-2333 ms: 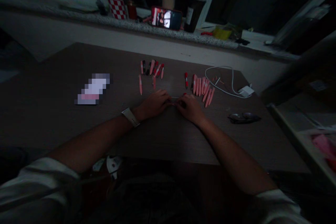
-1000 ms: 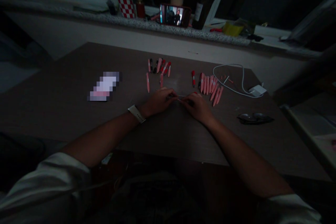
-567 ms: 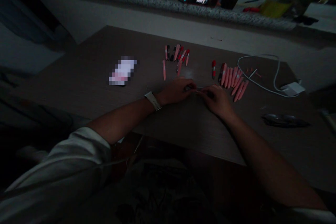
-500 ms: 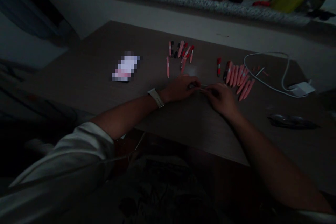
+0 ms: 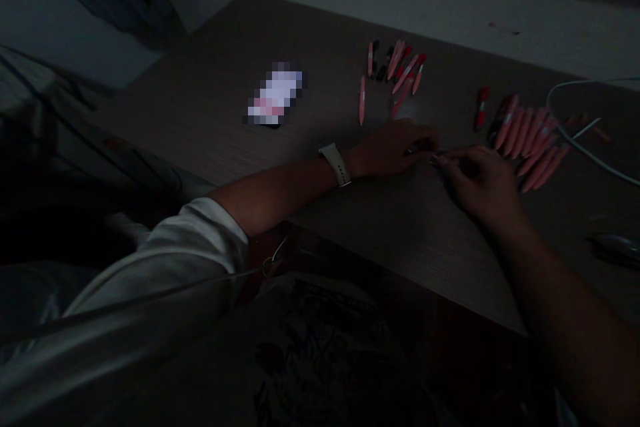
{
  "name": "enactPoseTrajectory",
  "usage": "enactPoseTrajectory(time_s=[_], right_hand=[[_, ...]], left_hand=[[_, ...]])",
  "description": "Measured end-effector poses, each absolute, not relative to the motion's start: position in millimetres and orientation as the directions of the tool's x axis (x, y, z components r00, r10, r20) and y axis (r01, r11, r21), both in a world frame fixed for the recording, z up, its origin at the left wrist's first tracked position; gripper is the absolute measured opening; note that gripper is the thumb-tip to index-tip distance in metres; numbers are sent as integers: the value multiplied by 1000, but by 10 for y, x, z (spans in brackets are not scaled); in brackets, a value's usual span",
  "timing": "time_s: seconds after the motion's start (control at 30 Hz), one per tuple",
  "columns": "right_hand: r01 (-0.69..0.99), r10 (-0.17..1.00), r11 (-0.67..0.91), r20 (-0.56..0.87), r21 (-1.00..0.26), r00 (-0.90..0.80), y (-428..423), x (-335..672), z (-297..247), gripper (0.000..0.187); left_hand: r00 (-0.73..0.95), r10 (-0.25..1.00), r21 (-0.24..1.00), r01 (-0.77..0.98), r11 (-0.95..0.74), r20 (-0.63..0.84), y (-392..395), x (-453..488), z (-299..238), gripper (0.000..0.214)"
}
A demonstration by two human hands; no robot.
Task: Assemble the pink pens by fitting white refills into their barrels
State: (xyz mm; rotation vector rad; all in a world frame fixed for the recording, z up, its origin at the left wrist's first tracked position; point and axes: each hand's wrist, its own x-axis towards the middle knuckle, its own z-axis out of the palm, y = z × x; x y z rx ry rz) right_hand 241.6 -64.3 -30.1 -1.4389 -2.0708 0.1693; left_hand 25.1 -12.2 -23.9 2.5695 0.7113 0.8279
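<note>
My left hand [image 5: 395, 147] and my right hand [image 5: 480, 180] rest on a dark wooden table [image 5: 225, 93], fingertips meeting at a small thin part I cannot make out in the dim light. Both hands have fingers curled in a pinch. A white watch [image 5: 336, 164] is on my left wrist. A row of pink pen barrels [image 5: 533, 143] lies just right of my right hand. A loose group of pink, red and black pen parts [image 5: 397, 67] lies beyond my left hand, with a single pink pen [image 5: 362, 100] beside it.
A blurred white and pink card [image 5: 274, 95] lies left of the pen parts. A white cable [image 5: 590, 120] runs at the right edge. A dark object [image 5: 617, 247], perhaps glasses, sits at far right. The table's near edge crosses my lap.
The view has swung down and to the left, so the windowsill and phone have left the frame. My hands stay together at the same spot on the table.
</note>
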Motion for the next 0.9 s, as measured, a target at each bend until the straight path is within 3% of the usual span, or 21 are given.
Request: enactPoseTrajectory(time_s=[0.23, 0.5, 0.9], right_hand=[[819, 877, 399, 434, -413, -207, -630, 2410, -310, 20], [823, 892, 363, 419, -437, -171, -627, 2444, -362, 23], [810, 920, 325, 362, -488, -152, -685, 2393, -286, 19]], left_hand=[[718, 576, 484, 372, -792, 391, -137, 243, -210, 20], [682, 516, 456, 289, -842, 519, -89, 266, -288, 19], [682, 520, 447, 305, -841, 513, -87, 275, -299, 17]])
